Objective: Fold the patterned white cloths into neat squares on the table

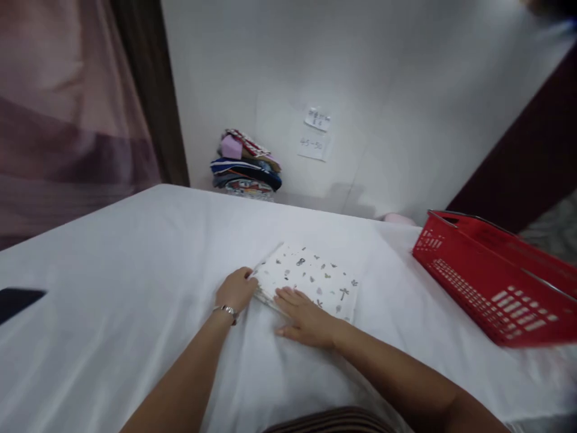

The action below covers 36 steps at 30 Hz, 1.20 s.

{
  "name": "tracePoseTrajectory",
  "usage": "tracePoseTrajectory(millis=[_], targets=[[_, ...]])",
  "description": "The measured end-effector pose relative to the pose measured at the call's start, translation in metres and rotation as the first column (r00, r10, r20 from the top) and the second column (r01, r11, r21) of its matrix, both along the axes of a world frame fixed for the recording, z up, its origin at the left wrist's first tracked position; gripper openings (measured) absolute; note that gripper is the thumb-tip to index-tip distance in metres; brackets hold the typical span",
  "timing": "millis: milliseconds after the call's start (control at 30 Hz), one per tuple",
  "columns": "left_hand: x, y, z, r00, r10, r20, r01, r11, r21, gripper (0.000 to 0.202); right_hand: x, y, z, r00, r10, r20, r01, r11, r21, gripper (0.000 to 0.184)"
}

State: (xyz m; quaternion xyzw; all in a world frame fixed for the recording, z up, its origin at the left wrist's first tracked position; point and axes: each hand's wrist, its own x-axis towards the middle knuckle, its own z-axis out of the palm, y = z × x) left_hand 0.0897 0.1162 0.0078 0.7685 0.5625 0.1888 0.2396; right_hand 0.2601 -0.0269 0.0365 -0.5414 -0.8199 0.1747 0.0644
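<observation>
A folded white cloth (311, 273) with small printed figures, a palm tree among them, lies flat on the white-covered bed or table. At its near left corner, my left hand (237, 290) has its fingers curled around the edge, pinching the cloth; a silvery band circles that wrist. My right hand (311, 319) rests palm down on the near edge of the cloth, fingers stretched out and thumb apart. The fingertips of my left hand are partly hidden by the cloth.
A red plastic basket (487, 270) with metal handles stands at the right. Behind the far edge, a stack of folded clothes (247, 162) sits against the wall, near two paper notes (314, 147). A dark flat object (20, 300) lies at the left edge. A pinkish curtain (67, 120) hangs at left.
</observation>
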Motion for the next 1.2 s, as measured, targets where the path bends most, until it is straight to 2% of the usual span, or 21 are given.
tracePoseTrajectory(millis=[100,233,367,433,467,500,567,600,667,700,733,767,800,900,1000,1100,1200], targets=[[0.001,0.002,0.002,0.999,-0.027,-0.031,0.027,1.000,-0.016,0.029,0.012,-0.008,0.002,0.995,-0.093,-0.028,0.093,0.996,0.012,0.070],[0.003,0.003,0.005,0.997,-0.037,-0.061,0.036,0.999,-0.005,0.030,0.015,-0.020,-0.010,0.990,-0.140,0.013,0.140,0.989,0.050,0.078],[0.004,0.003,0.004,0.995,-0.047,-0.083,0.050,0.998,0.030,0.031,0.022,-0.025,-0.008,0.981,-0.151,-0.118,0.161,0.984,0.080,0.073],[0.003,0.004,0.003,0.993,-0.050,-0.103,0.054,0.998,0.038,0.032,0.040,-0.029,-0.006,0.947,-0.239,-0.212,0.273,0.951,0.147,0.063],[0.003,0.005,0.003,0.992,-0.055,-0.115,0.060,0.997,0.043,0.032,0.052,-0.031,-0.008,0.911,-0.315,-0.265,0.370,0.909,0.194,0.058],[0.003,0.006,0.002,0.990,-0.062,-0.130,0.069,0.996,0.049,0.033,0.066,-0.034,-0.011,0.857,-0.402,-0.323,0.484,0.843,0.236,0.053],[0.003,0.006,0.002,0.984,-0.082,-0.159,0.093,0.994,0.064,0.034,0.095,-0.040,-0.024,0.692,-0.557,-0.459,0.703,0.664,0.255,0.048],[0.004,0.007,0.002,0.981,-0.092,-0.168,0.106,0.992,0.073,0.034,0.108,-0.042,-0.031,0.583,-0.615,-0.531,0.793,0.573,0.208,0.050],[0.005,0.006,0.002,0.979,-0.110,-0.172,0.126,0.989,0.084,0.035,0.127,-0.046,-0.042,0.311,-0.690,-0.654,0.901,0.433,-0.027,0.057],[0.006,0.006,0.003,0.979,-0.115,-0.166,0.130,0.988,0.085,0.037,0.133,-0.047,-0.045,0.179,-0.704,-0.687,0.902,0.397,-0.172,0.061],[0.007,0.005,0.003,0.981,-0.113,-0.157,0.127,0.989,0.082,0.039,0.135,-0.047,-0.045,0.067,-0.709,-0.702,0.871,0.384,-0.305,0.066],[0.007,0.005,0.003,0.983,-0.106,-0.148,0.118,0.990,0.077,0.041,0.136,-0.046,-0.044,-0.015,-0.710,-0.704,0.827,0.387,-0.408,0.070],[0.007,0.004,0.003,0.986,-0.093,-0.140,0.104,0.992,0.072,0.043,0.136,-0.045,-0.041,-0.062,-0.711,-0.701,0.786,0.398,-0.474,0.073],[0.007,0.004,0.003,0.992,-0.051,-0.119,0.057,0.997,0.054,0.048,0.135,-0.038,-0.030,-0.084,-0.734,-0.674,0.743,0.404,-0.533,0.076],[0.006,0.003,0.003,0.995,-0.018,-0.101,0.021,0.999,0.032,0.049,0.140,-0.029,-0.026,-0.056,-0.779,-0.625,0.786,0.352,-0.508,0.077],[0.005,0.001,0.005,0.996,0.000,-0.088,0.000,1.000,0.002,0.047,0.151,-0.017,-0.030,0.011,-0.830,-0.558,0.860,0.292,-0.418,0.078],[0.003,0.000,0.007,0.997,0.009,-0.075,-0.012,0.999,-0.046,0.047,0.160,-0.006,-0.031,0.095,-0.872,-0.480,0.905,0.277,-0.323,0.076]])
